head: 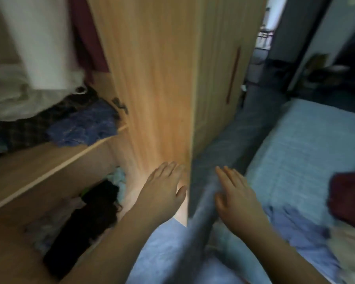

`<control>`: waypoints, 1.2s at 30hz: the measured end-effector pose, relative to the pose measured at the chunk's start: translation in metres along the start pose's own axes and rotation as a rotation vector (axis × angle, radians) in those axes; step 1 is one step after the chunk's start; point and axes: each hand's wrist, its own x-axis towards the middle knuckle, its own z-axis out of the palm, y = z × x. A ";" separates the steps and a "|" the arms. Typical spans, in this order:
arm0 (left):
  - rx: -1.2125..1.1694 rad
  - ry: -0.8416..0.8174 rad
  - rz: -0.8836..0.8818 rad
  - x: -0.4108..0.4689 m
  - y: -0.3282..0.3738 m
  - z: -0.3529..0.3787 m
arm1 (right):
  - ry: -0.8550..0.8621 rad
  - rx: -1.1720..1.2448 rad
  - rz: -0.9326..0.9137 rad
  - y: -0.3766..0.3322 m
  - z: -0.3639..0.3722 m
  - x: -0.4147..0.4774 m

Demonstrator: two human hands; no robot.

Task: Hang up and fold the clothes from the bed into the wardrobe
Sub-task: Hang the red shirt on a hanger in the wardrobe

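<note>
The open wooden wardrobe (55,160) fills the left, its open door (158,83) standing edge-on in the middle. A white garment (35,58) and a maroon one (86,37) hang inside. A blue folded garment (84,128) and a dark plaid one (25,128) lie on the shelf. Black clothes (90,218) lie in the lower compartment. My left hand (164,187) is spread with straight fingers at the door's lower inner face. My right hand (236,191) hovers flat, empty, over the gap beside the bed (295,152). A maroon garment (348,197), a lilac garment (299,228) and a cream one (348,249) lie on the bed.
A second wardrobe door (219,74) with a dark red handle is shut to the right. A narrow grey floor strip (244,132) runs between wardrobe and bed. A dark doorway (264,37) lies at the back. The whole frame is motion-blurred.
</note>
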 end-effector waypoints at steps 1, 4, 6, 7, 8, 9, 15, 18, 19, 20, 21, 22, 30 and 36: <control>-0.015 -0.016 0.046 0.009 0.036 0.015 | 0.014 -0.024 0.057 0.031 -0.018 -0.021; -0.052 -0.112 0.203 0.027 0.146 0.062 | 0.070 -0.080 0.229 0.125 -0.067 -0.086; -0.082 -0.143 0.335 0.033 0.209 0.087 | 0.095 -0.111 0.326 0.178 -0.091 -0.126; -0.095 -0.151 0.406 0.034 0.244 0.099 | 0.114 -0.121 0.384 0.205 -0.105 -0.151; -0.108 -0.165 0.438 0.034 0.266 0.106 | 0.131 -0.130 0.410 0.221 -0.113 -0.166; -0.118 -0.168 0.453 0.035 0.281 0.111 | 0.147 -0.131 0.422 0.232 -0.120 -0.177; -0.170 -0.244 0.657 0.046 0.399 0.156 | 0.284 -0.150 0.600 0.298 -0.167 -0.269; -0.229 -0.266 0.703 0.050 0.431 0.168 | 0.282 -0.109 0.696 0.321 -0.168 -0.289; -0.250 -0.276 0.721 0.050 0.440 0.171 | 0.280 -0.085 0.722 0.326 -0.168 -0.291; -0.252 -0.290 0.728 0.050 0.447 0.176 | 0.276 -0.061 0.747 0.331 -0.167 -0.293; -0.246 -0.302 0.732 0.052 0.452 0.184 | 0.272 -0.045 0.767 0.336 -0.167 -0.294; -0.259 -0.301 0.735 0.054 0.456 0.191 | 0.265 -0.035 0.781 0.341 -0.167 -0.294; -0.267 -0.412 0.707 0.121 0.472 0.282 | 0.181 -0.004 0.854 0.410 -0.153 -0.269; -0.357 -0.489 0.632 0.185 0.487 0.366 | 0.028 0.009 0.909 0.482 -0.131 -0.215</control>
